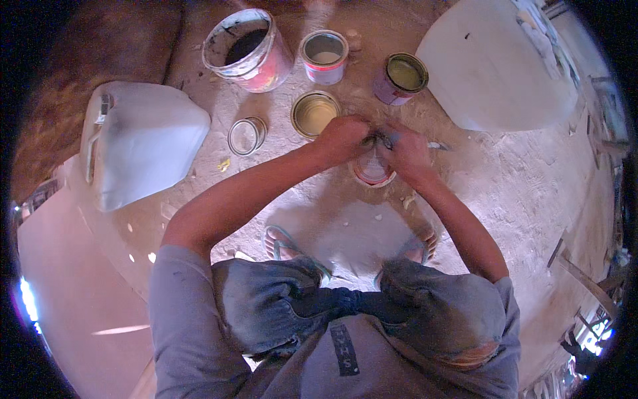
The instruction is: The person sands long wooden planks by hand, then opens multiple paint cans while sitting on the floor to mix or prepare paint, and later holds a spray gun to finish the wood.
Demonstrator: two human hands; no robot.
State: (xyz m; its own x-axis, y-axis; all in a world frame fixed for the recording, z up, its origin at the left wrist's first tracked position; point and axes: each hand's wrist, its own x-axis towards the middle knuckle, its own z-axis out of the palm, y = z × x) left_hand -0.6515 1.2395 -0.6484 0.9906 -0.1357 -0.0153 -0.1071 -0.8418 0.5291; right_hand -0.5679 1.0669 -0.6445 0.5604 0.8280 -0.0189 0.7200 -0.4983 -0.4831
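Note:
My left hand point(349, 137) and my right hand point(408, 149) are close together, gripping a small dark item point(381, 139) between them; its kind is unclear. Beneath them a can with a red rim point(374, 174) stands on the ground, partly covered by the hands. An open paint can with tan contents point(315, 114) is beside my left hand. Beyond are an open can with pale contents point(324, 55) and one with olive-coloured contents point(406, 75). A smaller tin point(245, 137) stands farther left. A thin blade-like object point(438, 146) lies just right of my right hand.
A large stained bucket with dark contents point(249, 60) stands at the back left. A white plastic jerrycan point(149, 139) is at the left, and a big pale container point(493, 70) at the back right. My sandalled feet point(284, 244) rest on the dusty ground, below the cans.

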